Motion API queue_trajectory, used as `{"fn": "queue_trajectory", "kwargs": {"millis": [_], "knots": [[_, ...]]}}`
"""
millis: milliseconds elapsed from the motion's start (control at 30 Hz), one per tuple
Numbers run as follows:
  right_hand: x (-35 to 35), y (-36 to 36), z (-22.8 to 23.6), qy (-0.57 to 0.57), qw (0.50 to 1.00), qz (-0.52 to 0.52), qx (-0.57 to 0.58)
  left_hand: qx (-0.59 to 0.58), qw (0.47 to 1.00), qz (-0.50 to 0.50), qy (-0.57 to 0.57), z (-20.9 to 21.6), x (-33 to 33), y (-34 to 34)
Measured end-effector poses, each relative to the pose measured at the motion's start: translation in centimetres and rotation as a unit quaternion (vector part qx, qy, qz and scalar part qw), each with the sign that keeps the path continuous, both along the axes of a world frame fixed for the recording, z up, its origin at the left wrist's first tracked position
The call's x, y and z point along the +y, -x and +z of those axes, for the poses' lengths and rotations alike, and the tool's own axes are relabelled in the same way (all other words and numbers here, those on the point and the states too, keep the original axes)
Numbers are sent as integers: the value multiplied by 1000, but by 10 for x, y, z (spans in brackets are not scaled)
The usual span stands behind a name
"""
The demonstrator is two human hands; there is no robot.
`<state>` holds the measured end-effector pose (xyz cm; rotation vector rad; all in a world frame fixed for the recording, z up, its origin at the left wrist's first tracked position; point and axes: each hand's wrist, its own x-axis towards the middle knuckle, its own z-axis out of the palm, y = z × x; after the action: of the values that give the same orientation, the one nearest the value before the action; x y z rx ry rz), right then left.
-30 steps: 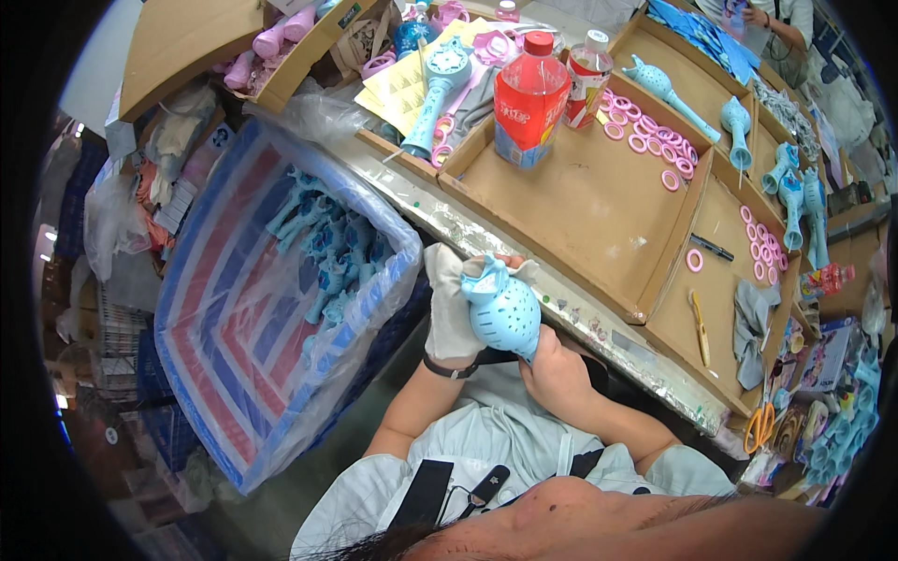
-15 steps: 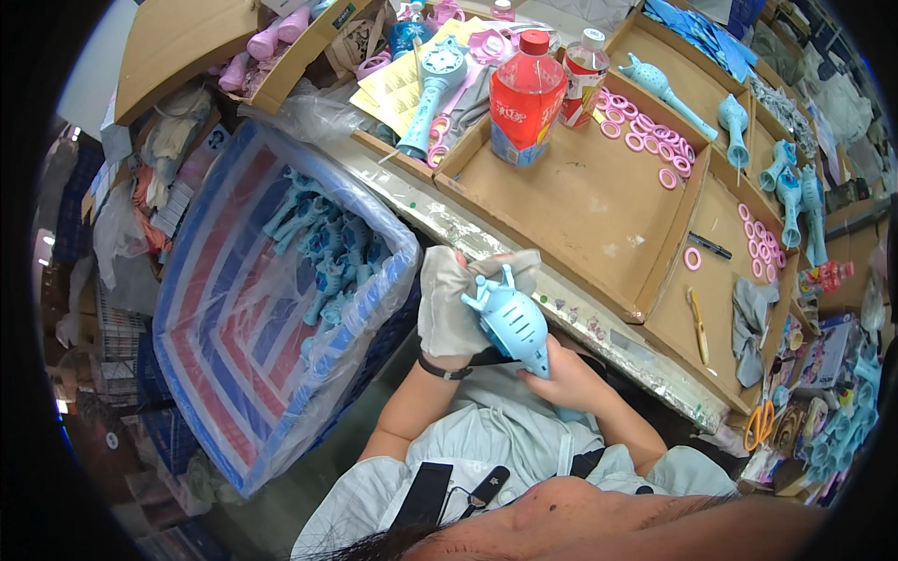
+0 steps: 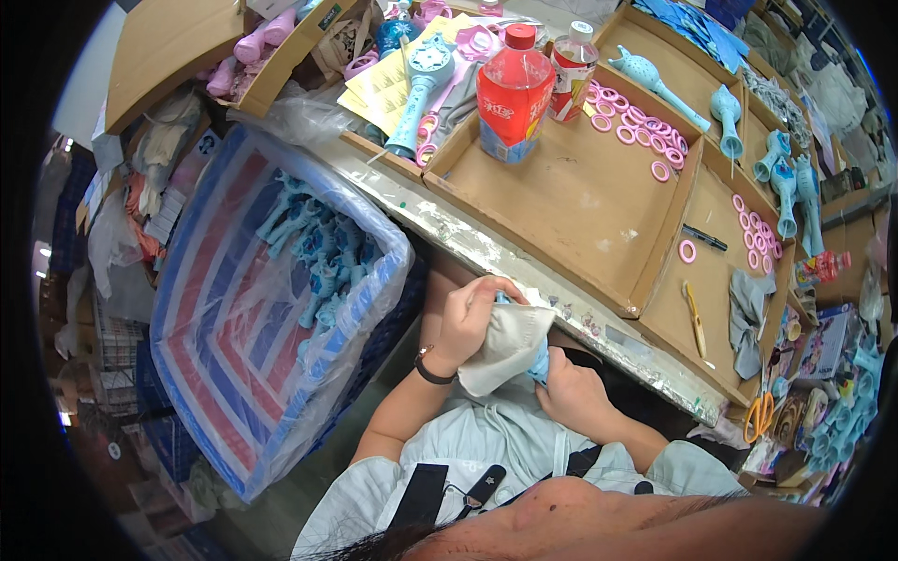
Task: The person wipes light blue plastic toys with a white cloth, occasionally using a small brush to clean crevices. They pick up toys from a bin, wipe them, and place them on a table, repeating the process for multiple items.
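A light-blue plastic toy wand [image 3: 540,366] is held close to my lap, mostly hidden under a pale grey cloth [image 3: 505,348]. My left hand [image 3: 470,323] is closed on the cloth, pinching it around the wand's far end, where a bit of blue shows by the fingertips. The wand's narrower lower part sits in the grip of my right hand [image 3: 574,385], fingers wrapped round it. To the left, a large bin [image 3: 210,346] lined with striped plastic contains several similar blue wand parts [image 3: 323,248].
Beyond the worn table edge [image 3: 486,245] lies a cardboard tray [image 3: 552,220] with pink rings [image 3: 645,131] and a red-labelled bottle [image 3: 513,98]. Further right are a black pen [image 3: 703,237], a yellow-handled brush [image 3: 695,318], a grey cloth [image 3: 746,323] and orange scissors [image 3: 760,416].
The cloth has been brought over the wand's wide slotted head, covering it. My left hand now grips the cloth from above, where before it was behind it. My right hand keeps its hold.
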<state>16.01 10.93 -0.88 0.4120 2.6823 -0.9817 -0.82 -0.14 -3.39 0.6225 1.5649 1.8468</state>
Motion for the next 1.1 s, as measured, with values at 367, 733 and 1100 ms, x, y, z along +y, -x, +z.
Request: {"fn": "queue_trajectory", "kwargs": {"millis": [367,733,1100], "knots": [[1,0,-8,-33,998,-14,44,28,999,-34,-6,3,3,10],[7,2,-16,-79,991,-19,102,123,990,-15,-65,-4,2,6],[6,2,-25,-102,988,-27,116,134,987,-72,-41,-3,0,14]]}}
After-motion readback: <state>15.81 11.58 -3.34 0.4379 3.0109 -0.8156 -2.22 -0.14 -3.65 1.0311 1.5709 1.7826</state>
